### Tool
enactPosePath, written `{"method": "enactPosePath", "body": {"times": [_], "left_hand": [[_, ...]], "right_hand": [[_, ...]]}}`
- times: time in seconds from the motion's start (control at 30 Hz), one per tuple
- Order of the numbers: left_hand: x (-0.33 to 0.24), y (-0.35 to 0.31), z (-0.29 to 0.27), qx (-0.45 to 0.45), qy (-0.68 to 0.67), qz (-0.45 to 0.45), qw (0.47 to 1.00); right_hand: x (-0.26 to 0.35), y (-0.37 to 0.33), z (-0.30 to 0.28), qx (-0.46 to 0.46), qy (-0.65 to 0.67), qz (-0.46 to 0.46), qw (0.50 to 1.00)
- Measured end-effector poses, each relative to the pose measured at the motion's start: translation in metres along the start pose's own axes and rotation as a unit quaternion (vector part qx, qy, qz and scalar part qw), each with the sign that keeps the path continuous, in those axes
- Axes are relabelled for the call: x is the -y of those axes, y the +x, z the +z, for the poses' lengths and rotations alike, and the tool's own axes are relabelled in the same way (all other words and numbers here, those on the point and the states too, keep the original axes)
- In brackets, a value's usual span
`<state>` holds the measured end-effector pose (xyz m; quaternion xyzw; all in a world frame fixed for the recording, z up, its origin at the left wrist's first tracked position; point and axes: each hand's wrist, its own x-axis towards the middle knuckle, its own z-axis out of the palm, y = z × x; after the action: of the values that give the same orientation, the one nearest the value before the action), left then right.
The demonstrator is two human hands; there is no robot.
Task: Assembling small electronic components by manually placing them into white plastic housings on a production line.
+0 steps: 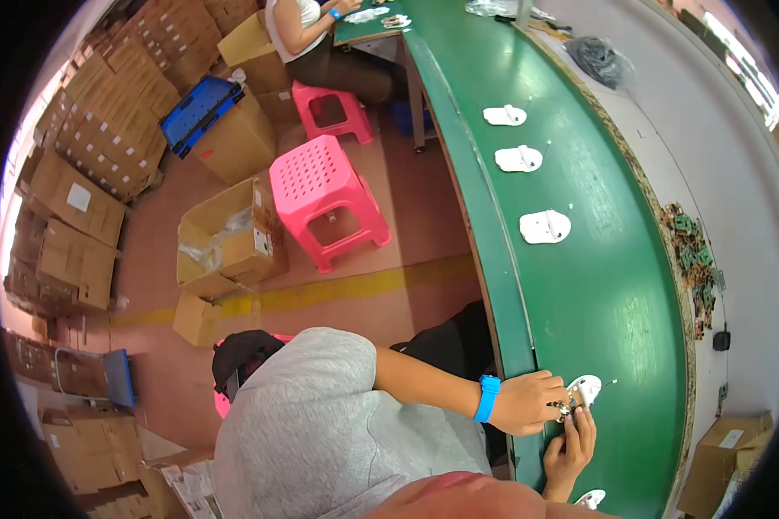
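My left hand (530,403), with a blue band (488,398) at its wrist, reaches over the green worktop. Its bent fingers pinch a small circuit board (566,410) with metallic parts. My right hand (569,448) comes from below, its fingertips pressed to the same board. Just beyond the fingers lies a white oval plastic shell (587,388), with a thin wire at its far side; the board overlaps its near edge. Fingers hide part of the board, so its exact fit against the shell cannot be made out.
Along the green bench (606,285) lie further white shells (545,227), (518,159). Circuit boards (691,259) are heaped beyond its right edge. Pink stools (316,173), an open carton (225,242) and stacked boxes (78,195) stand left. Another person (307,35) sits at the far end.
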<state>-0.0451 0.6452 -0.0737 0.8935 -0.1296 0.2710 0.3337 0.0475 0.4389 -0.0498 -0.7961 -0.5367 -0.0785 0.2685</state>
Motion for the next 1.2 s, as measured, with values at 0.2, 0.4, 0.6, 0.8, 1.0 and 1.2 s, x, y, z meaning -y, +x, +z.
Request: {"method": "enactPosePath", "body": {"times": [0.2,0.4,0.6,0.8,1.0,1.2], "left_hand": [[-0.003,0.006,-0.006,0.039,0.014,-0.025,0.999],[-0.003,0.009,-0.005,0.01,0.019,0.0,1.0],[-0.003,0.005,-0.005,0.022,0.024,0.006,0.999],[-0.002,0.002,0.0,0.028,0.01,0.008,1.0],[-0.003,0.001,0.001,0.021,0.003,0.013,1.0],[-0.003,0.002,-0.002,0.034,-0.004,0.017,0.999]], "right_hand": [[0.004,0.005,-0.002,-0.007,0.024,0.023,0.999],[0.007,0.01,-0.01,-0.034,0.059,0.048,0.997],[-0.006,0.053,-0.034,-0.09,0.075,0.307,0.944],[-0.026,0.084,-0.028,0.025,0.055,0.208,0.976],[-0.011,0.087,-0.023,0.032,0.152,0.211,0.965],[-0.018,0.066,-0.028,-0.008,0.232,0.257,0.938]]}}
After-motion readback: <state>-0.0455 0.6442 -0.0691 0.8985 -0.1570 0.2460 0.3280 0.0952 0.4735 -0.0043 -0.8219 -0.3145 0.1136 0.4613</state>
